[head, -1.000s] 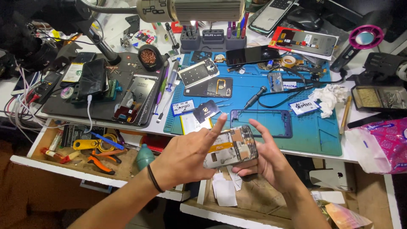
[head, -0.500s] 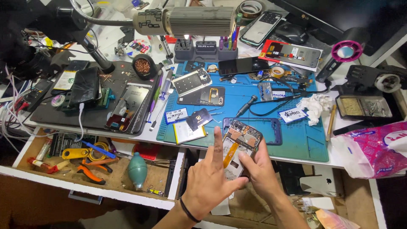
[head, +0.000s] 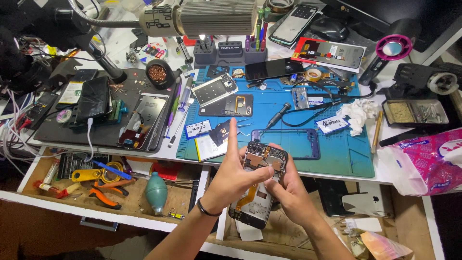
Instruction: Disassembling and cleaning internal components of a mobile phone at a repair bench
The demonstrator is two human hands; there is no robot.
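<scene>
The opened phone (head: 260, 185), back cover off and boards bare, is held upright in the air just in front of the blue mat (head: 337, 154), over the open drawer edge. The right hand (head: 291, 192) cradles the phone from its right side, fingers wrapped behind it and thumb pressed on the lower boards. The left hand (head: 236, 175) works from the phone's left: thumb and bent fingers pinch at the upper board, while the index finger (head: 232, 137) sticks straight up, free of anything. A black band (head: 208, 211) circles the left wrist. Just behind the phone, on the mat, lies a purple frame (head: 308, 144), with a screwdriver (head: 276, 115) beyond it and a dark back cover (head: 231, 104) further left. Right of the phone, a crumpled tissue (head: 358, 115) sits on the mat. Left of the phone, a drawer (head: 96, 192) holds orange pliers (head: 103, 197) and a teal blower (head: 157, 191). Far behind the phone a lamp head (head: 216, 18) hangs over the bench.
</scene>
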